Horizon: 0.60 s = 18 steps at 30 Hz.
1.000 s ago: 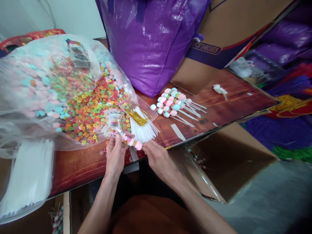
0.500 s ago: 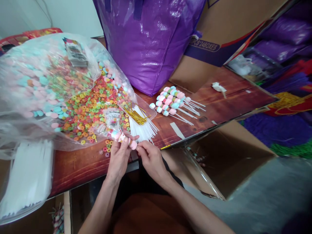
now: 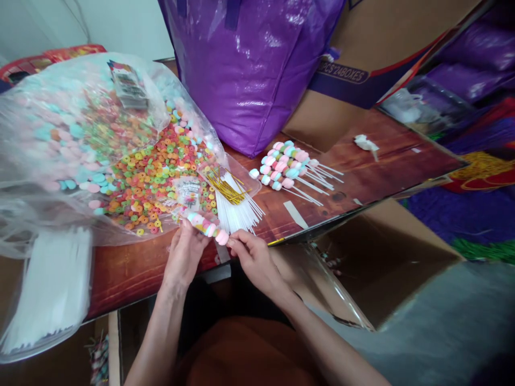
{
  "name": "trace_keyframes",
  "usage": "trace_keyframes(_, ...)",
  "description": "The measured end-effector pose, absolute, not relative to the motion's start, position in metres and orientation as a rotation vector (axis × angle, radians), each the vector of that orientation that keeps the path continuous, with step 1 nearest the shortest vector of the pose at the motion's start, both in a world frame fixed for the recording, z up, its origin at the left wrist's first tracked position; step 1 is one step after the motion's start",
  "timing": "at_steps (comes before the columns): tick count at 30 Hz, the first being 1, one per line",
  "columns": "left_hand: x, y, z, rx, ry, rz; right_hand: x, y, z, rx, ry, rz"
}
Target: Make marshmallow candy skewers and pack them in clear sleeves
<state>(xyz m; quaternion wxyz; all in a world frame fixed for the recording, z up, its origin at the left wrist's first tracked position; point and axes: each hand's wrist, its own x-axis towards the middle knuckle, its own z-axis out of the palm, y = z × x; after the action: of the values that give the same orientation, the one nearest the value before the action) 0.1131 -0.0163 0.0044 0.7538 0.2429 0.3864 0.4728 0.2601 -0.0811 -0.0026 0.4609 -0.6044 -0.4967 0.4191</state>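
Between my hands is a candy skewer [image 3: 210,228] of pink, white and blue marshmallows with coloured rings, tilted down to the right. My left hand [image 3: 185,252] is closed at its upper left end, thumb on top, fingers partly hidden beneath. My right hand [image 3: 254,260] pinches the lower right end by the stick, which is mostly hidden in the fingers. Just beyond lie clear printed packets [image 3: 188,193], white sticks [image 3: 238,209] and gold twist ties [image 3: 227,187] in a clear tray. Several finished skewers [image 3: 284,165] rest in a pile to the right.
A large clear bag [image 3: 36,128] of marshmallows and ring candies [image 3: 140,185] covers the table's left. More white sticks [image 3: 52,284] fill a container at the near left edge. A purple bag [image 3: 253,75] and cardboard box [image 3: 341,80] stand behind. An open carton [image 3: 386,257] sits below right.
My left hand has shifted left and lower along the skewer, uncovering more candies. My right hand stays pinched at the stick end. The view has shifted slightly.
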Motion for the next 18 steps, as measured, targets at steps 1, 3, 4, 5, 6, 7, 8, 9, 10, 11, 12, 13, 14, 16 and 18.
trace_keyframes(1, 0.112, -0.013, 0.004, 0.515, 0.862, 1.080, 0.261, -0.081, -0.002, -1.506, -1.272, 0.980)
trace_keyframes(3, 0.111, -0.007, 0.004, 0.494, 0.884, 1.141, 0.261, -0.082, -0.002, -1.523, -1.358, 0.874)
trace_keyframes(4, 0.112, -0.005, 0.003, 0.488, 0.886, 1.157, 0.260, -0.082, -0.001, -1.526, -1.388, 0.830)
trace_keyframes(5, 0.112, -0.003, 0.002, 0.484, 0.885, 1.171, 0.260, -0.082, -0.001, -1.527, -1.406, 0.802)
trace_keyframes(6, 0.113, -0.002, 0.001, 0.479, 0.882, 1.186, 0.260, -0.082, -0.001, -1.529, -1.407, 0.796)
trace_keyframes(7, 0.113, -0.002, 0.001, 0.477, 0.878, 1.202, 0.260, -0.081, -0.001, -1.533, -1.390, 0.815)
trace_keyframes(8, 0.114, -0.002, 0.000, 0.476, 0.874, 1.215, 0.261, -0.081, 0.000, -1.535, -1.358, 0.864)
trace_keyframes(9, 0.115, -0.002, -0.001, 0.476, 0.869, 1.225, 0.263, -0.080, 0.000, -1.533, -1.311, 0.941)
trace_keyframes(10, 0.115, -0.003, -0.002, 0.475, 0.863, 1.228, 0.264, -0.079, 0.000, -1.522, -1.248, 1.039)
trace_keyframes(11, 0.116, -0.003, -0.002, 0.473, 0.856, 1.227, 0.266, -0.078, 0.000, -1.500, -1.169, 1.151)
trace_keyframes(12, 0.116, -0.004, -0.003, 0.471, 0.851, 1.221, 0.267, -0.077, 0.000, -1.473, -1.075, 1.272)
trace_keyframes(13, 0.116, -0.005, -0.003, 0.468, 0.846, 1.215, 0.269, -0.075, 0.000, -1.441, -0.975, 1.391)
trace_keyframes(14, 0.116, -0.005, -0.003, 0.464, 0.844, 1.211, 0.270, -0.074, 0.000, -1.410, -0.878, 1.498)
trace_keyframes(16, 0.117, -0.006, -0.003, 0.456, 0.847, 1.211, 0.272, -0.071, 0.001, -1.363, -0.718, 1.657)
trace_keyframes(18, 0.118, -0.007, -0.004, 0.456, 0.849, 1.212, 0.273, -0.069, 0.001, -1.341, -0.634, 1.737)
